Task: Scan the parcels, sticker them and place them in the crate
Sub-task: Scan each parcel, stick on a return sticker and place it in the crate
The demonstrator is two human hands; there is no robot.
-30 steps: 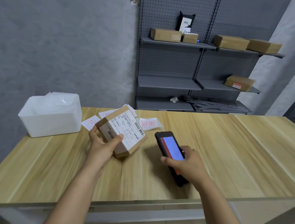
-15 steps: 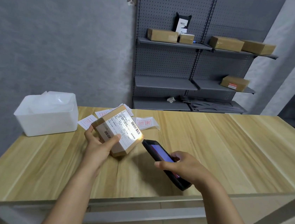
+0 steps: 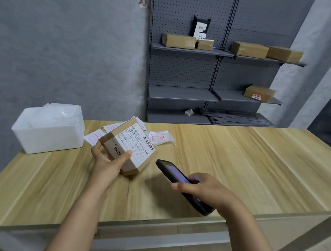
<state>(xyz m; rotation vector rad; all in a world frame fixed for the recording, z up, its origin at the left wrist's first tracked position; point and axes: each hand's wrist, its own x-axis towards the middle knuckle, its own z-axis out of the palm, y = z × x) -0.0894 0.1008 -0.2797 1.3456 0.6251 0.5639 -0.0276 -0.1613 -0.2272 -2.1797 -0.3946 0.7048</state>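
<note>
Above the desk (image 3: pixel 219 152), the left hand (image 3: pixel 108 161) grips a labelled parcel (image 3: pixel 129 146); the right hand (image 3: pixel 205 188) holds the scanner (image 3: pixel 172 173), best aimed squarely at the barcode (image 3: pixel 148 144), label tilted flat

One view only, from a head-worn camera at the near long edge of the desk (image 3: pixel 229 153), looking forward and down across it toward the grey wall and the shelving (image 3: pixel 218 73) beyond the far edge. It sits close: both forearms rise from the bottom of the frame, and the wide lens bows the desk's edges outward.
</note>
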